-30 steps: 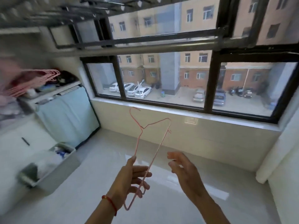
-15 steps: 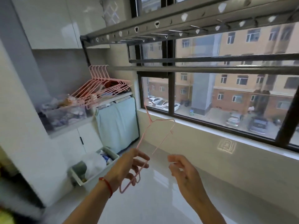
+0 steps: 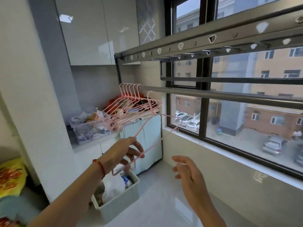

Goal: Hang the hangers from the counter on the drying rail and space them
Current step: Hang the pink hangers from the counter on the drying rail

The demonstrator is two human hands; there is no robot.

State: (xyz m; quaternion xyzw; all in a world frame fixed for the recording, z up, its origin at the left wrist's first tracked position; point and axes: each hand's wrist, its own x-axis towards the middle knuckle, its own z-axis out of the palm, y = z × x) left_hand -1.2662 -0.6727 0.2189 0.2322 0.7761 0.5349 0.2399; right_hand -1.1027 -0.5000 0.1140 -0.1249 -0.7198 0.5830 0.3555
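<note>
Pink hanger [image 3: 148, 128] pinched in left hand [image 3: 124, 153], hook near rail [image 3: 213, 95]; right hand [image 3: 188, 174] loosely spread.

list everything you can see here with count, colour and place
held hanger: one, pink, in left hand, hook at rail
hung hangers: about six, pink, bunched at rail's left end
drying rail: one, grey, across window
perforated rack: one, grey, overhead
storage bin: one, pale green, on floor
clutter box: one, clear, on counter
curtain: one, light blue, below counter
bracelet: one, red, left wrist
left hand: grips hanger
right hand: holds nothing
</note>
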